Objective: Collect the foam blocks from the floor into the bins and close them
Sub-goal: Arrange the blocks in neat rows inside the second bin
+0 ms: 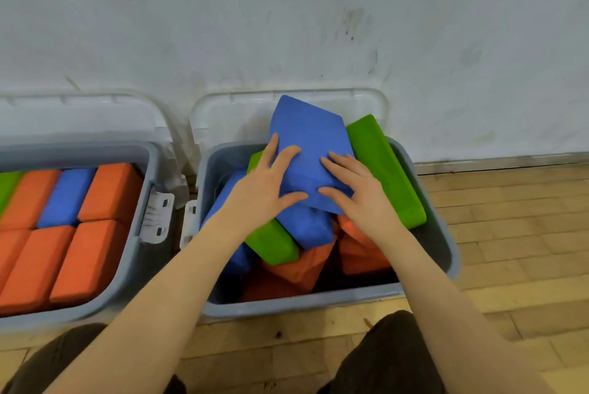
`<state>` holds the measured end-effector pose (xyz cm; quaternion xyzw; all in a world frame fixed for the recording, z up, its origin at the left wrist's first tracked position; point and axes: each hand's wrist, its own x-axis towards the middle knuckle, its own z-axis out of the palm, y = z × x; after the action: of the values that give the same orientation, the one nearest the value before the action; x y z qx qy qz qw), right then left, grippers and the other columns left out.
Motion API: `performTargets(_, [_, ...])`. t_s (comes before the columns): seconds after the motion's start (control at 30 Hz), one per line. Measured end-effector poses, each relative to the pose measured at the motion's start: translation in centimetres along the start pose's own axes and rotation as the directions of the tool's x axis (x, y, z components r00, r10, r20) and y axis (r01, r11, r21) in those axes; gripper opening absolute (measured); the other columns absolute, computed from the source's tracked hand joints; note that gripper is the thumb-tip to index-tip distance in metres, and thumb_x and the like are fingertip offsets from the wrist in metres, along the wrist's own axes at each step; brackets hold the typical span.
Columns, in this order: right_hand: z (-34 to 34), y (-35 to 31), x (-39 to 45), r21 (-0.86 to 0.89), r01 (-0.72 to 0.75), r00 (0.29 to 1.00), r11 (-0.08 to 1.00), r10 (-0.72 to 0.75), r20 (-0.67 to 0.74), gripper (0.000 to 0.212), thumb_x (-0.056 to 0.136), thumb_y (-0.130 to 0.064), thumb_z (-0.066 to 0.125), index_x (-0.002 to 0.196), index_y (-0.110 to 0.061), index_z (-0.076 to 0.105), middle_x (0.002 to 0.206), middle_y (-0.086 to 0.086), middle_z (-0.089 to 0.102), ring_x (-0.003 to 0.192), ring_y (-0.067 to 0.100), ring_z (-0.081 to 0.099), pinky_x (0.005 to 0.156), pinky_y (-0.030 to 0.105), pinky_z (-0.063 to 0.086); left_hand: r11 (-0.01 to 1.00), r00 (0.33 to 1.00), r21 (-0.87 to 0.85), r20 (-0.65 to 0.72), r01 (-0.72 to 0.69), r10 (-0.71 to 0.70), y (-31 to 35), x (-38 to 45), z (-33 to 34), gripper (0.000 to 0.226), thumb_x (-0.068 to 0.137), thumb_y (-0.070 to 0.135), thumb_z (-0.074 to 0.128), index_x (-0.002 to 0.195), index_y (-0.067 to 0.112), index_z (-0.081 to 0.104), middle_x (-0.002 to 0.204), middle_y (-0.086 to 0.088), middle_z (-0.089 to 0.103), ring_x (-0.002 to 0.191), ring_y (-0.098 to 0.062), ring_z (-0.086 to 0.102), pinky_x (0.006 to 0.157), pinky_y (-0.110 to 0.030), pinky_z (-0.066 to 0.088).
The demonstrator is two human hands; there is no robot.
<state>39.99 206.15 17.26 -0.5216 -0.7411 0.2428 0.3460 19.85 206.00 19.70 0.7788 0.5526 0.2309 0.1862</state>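
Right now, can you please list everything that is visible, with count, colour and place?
bins: 2, grey, on the floor by the wall; left bin, right bin
lids: 2, clear, open, leaning on the wall behind the bins
blocks in left bin: orange, blue, green, packed in neat rows
blocks in right bin: orange, blue, green, piled loosely
top blue block: 1, tilted on the right pile
floor: wooden, light brown
wall: white, scuffed
left hand: resting on top blue block
right hand: resting on top blue block
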Motion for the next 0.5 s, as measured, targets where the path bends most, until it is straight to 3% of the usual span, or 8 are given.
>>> performTargets(0.1, [-0.5, -0.7, -0.1, -0.006, 0.032, 0.994, 0.999, -0.033, -0.107, 0.043, 0.087, -0.034, 0.063, 0.127, -0.020, 0.059, 0.140, -0.003, 0.048, 0.133, 0.020, 0.039, 0.112, 0.036, 0.032, 0.987, 0.997, -0.160, -0.066, 0.022, -0.033, -0.2, -0.1, 0.1, 0.069, 0.081, 0.036, 0.069, 0.141, 0.029, 0.034, 0.158, -0.002, 0.011, 0.136, -0.020, 0.032, 0.089, -0.022, 0.038])
performTargets(0.17, [-1.4, -0.1, -0.9, -0.081, 0.000, 0.981, 0.997, -0.016, -0.194, 0.054, 0.083, -0.049, 0.056, 0.129, -0.022, 0.057, 0.142, -0.004, 0.046, 0.132, 0.017, 0.038, 0.109, 0.030, 0.031, 0.977, 0.989, -0.207, -0.131, 0.044, -0.072, 0.3, -0.4, 0.4, 0.066, 0.082, 0.035, 0.068, 0.140, 0.030, 0.036, 0.157, 0.000, 0.014, 0.134, -0.018, 0.035, 0.087, -0.020, 0.037])
performTargets(0.27, [-2.8, 2.4, -2.6, -0.223, -0.151, 0.952, 0.963, 0.081, -0.296, 0.072, 0.076, -0.064, 0.047, 0.137, -0.025, 0.048, 0.146, 0.003, 0.040, 0.134, 0.027, 0.036, 0.109, 0.046, 0.031, 0.991, 0.971, -0.119, -0.224, 0.056, -0.082, 1.5, 0.0, 1.3, 0.063, 0.084, 0.033, 0.067, 0.140, 0.033, 0.036, 0.158, 0.002, 0.009, 0.127, -0.024, 0.042, 0.079, -0.031, 0.048])
performTargets(0.33, [-3.7, 4.5, -3.6, -0.315, -0.320, 0.930, 0.894, 0.232, -0.285, 0.085, 0.069, -0.075, 0.039, 0.143, -0.033, 0.038, 0.153, 0.004, 0.029, 0.138, 0.034, 0.027, 0.109, 0.057, 0.025, 0.997, 0.969, -0.051, -0.235, 0.063, -0.073, 2.1, 0.5, 2.1, 0.063, 0.085, 0.033, 0.066, 0.140, 0.034, 0.036, 0.159, 0.002, 0.004, 0.123, -0.029, 0.045, 0.076, -0.042, 0.052])
performTargets(0.4, [-4.0, 6.6, -4.3, -0.398, -0.419, 0.908, 0.816, 0.363, -0.211, 0.092, 0.065, -0.082, 0.037, 0.146, -0.042, 0.024, 0.157, 0.004, 0.015, 0.141, 0.035, 0.016, 0.110, 0.060, 0.017, 0.996, 0.974, -0.025, -0.206, 0.087, -0.090, 2.5, 0.9, 3.1, 0.062, 0.086, 0.032, 0.065, 0.141, 0.034, 0.035, 0.159, 0.002, 0.002, 0.126, -0.031, 0.042, 0.077, -0.043, 0.052])
performTargets(0.5, [-3.9, 8.4, -4.8, -0.278, -0.407, 0.913, 0.870, 0.391, -0.114, 0.086, 0.073, -0.072, 0.057, 0.146, -0.046, 0.018, 0.157, 0.007, 0.011, 0.143, 0.034, 0.015, 0.110, 0.061, 0.020, 0.994, 0.975, 0.043, -0.200, 0.103, -0.093, 2.6, 0.8, 4.4, 0.062, 0.086, 0.031, 0.065, 0.141, 0.032, 0.037, 0.159, 0.000, 0.003, 0.132, -0.033, 0.033, 0.075, -0.041, 0.051])
